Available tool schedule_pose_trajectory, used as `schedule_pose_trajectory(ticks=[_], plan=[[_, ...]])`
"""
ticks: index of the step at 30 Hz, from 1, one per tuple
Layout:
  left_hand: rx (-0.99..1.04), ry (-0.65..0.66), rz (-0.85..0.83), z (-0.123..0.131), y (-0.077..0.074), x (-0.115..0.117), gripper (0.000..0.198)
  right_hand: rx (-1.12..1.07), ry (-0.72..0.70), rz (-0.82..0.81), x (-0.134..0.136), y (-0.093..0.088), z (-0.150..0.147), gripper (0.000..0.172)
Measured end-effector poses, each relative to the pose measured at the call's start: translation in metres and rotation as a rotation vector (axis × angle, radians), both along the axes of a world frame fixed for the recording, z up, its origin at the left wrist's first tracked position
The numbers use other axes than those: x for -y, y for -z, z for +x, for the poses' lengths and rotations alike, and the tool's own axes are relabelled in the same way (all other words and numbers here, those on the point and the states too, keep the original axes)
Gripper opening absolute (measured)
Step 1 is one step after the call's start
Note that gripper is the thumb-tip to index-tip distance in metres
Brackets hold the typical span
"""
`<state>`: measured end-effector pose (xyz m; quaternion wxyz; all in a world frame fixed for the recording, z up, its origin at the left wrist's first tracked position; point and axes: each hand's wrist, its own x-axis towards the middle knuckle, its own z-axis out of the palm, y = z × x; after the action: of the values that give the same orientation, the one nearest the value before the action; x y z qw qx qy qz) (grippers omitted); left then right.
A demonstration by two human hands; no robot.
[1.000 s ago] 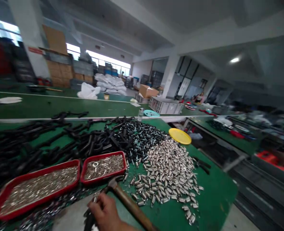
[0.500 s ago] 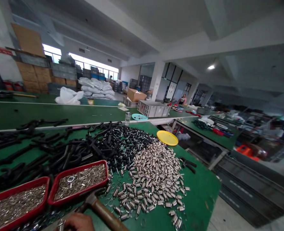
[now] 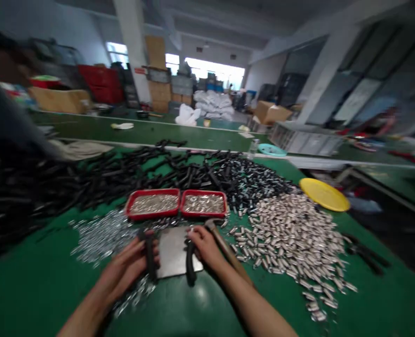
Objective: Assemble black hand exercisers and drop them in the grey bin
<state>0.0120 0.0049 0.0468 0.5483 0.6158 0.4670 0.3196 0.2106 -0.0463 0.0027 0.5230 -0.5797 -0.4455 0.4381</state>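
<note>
My left hand (image 3: pixel 132 262) is wrapped round a black curved handle (image 3: pixel 150 257), held upright at the left edge of a flat metal plate (image 3: pixel 172 248). At the plate's right side, my right hand (image 3: pixel 205 245) pinches the top end of a second black handle (image 3: pixel 190 267). A small shiny bit shows at those fingertips, too blurred to name. Beside my right forearm lies a hammer (image 3: pixel 225 245) with a wooden shaft. Two red trays (image 3: pixel 153 217) of small metal pins stand just beyond the plate.
Silver springs (image 3: pixel 292 229) are heaped on the right, below a yellow lid (image 3: pixel 324 194). Pliers (image 3: pixel 365 252) lie near the right edge. Black parts (image 3: pixel 123 173) spread across the back and left. Loose shiny metal pieces (image 3: pixel 104 236) lie left of the plate.
The view has swung left and down. Both forearms and the metal plate now show, with black handles at both hands; earlier only one hand was visible at the bottom edge.
</note>
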Motion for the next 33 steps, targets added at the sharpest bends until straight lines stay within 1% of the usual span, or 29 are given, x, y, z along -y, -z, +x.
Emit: schedule_pose_trajectory(ticks=[1, 2, 3, 4, 5, 7, 9, 13, 18, 20, 23, 26, 29, 31, 33], plan=[[0.095, -0.027, -0.119, -0.007, 0.004, 0.01, 0.037, 0.001, -0.024, 0.016, -0.001, -0.004, 0.001, 0.033], [0.202, -0.038, -0.23, -0.007, 0.009, 0.017, 0.039, -0.012, -0.055, 0.022, -0.001, -0.006, 0.002, 0.031], [0.295, -0.033, -0.316, -0.003, 0.013, 0.021, 0.042, 0.011, -0.078, 0.034, -0.002, -0.008, 0.004, 0.028], [0.347, -0.02, -0.361, 0.005, 0.017, 0.022, 0.045, 0.115, -0.082, 0.062, -0.002, -0.01, 0.005, 0.028], [0.347, 0.003, -0.365, 0.014, 0.021, 0.023, 0.047, 0.195, -0.083, 0.084, 0.0, -0.012, 0.006, 0.028], [0.295, 0.032, -0.328, 0.031, 0.026, 0.023, 0.047, 0.347, -0.079, 0.118, 0.005, -0.017, 0.009, 0.029], [0.254, 0.046, -0.296, 0.041, 0.029, 0.024, 0.048, 0.428, -0.089, 0.123, 0.01, -0.022, 0.011, 0.029], [0.218, 0.094, -0.256, 0.045, 0.031, 0.028, 0.051, 0.532, -0.118, 0.105, 0.012, -0.029, 0.013, 0.028], [0.089, 0.117, -0.116, 0.05, 0.023, 0.027, 0.048, 0.56, -0.164, 0.105, 0.011, -0.032, 0.015, 0.027], [0.05, 0.135, -0.08, 0.052, 0.019, 0.027, 0.047, 0.55, -0.143, 0.117, 0.012, -0.03, 0.015, 0.026], [0.021, 0.172, -0.071, 0.055, 0.016, 0.027, 0.048, 0.517, -0.089, 0.134, 0.014, -0.025, 0.015, 0.026], [0.032, 0.18, -0.059, 0.056, 0.018, 0.028, 0.047, 0.47, -0.041, 0.126, 0.018, -0.023, 0.013, 0.027], [0.033, 0.154, -0.006, 0.055, 0.021, 0.03, 0.044, 0.373, -0.007, 0.12, 0.022, -0.026, 0.009, 0.027], [0.003, 0.127, 0.056, 0.053, 0.023, 0.031, 0.041, 0.285, -0.027, 0.07, 0.026, -0.03, 0.008, 0.029], [-0.031, 0.116, 0.116, 0.048, 0.025, 0.03, 0.04, 0.196, -0.098, -0.018, 0.029, -0.034, 0.008, 0.032]])
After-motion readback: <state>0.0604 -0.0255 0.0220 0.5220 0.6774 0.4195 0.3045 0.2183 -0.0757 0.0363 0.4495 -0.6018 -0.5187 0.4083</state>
